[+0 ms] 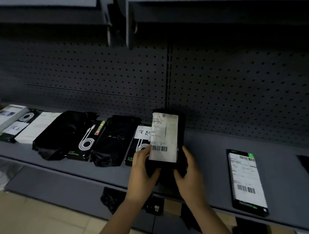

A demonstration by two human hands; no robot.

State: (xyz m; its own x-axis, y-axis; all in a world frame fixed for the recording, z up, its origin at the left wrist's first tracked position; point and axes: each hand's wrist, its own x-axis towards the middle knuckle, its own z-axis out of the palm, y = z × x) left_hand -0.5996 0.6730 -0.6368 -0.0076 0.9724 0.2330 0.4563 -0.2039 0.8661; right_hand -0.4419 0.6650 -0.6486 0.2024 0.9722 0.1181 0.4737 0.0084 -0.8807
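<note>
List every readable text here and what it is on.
"S-16T": cable box between the black bags.
"S-16", rest hidden: second cable box behind the left hand.
Handwritten slip on that box: upside down, unreadable.
Shipping label on the held parcel: barcode, print too blurred.
Sheet on the right box: too blurred.

The print on the label (164, 136) of the black parcel (180, 135) was too small and blurred to read. The parcel's lower end sat hidden behind the left hand (141, 169) and the right hand (188, 170), whose fingers lay out of sight behind it. The parcel covered the right side of a cable box (140, 139) on the shelf (201, 153). A black item (307, 166) was cut off by the right edge, a white box (8, 115) by the left.
</note>
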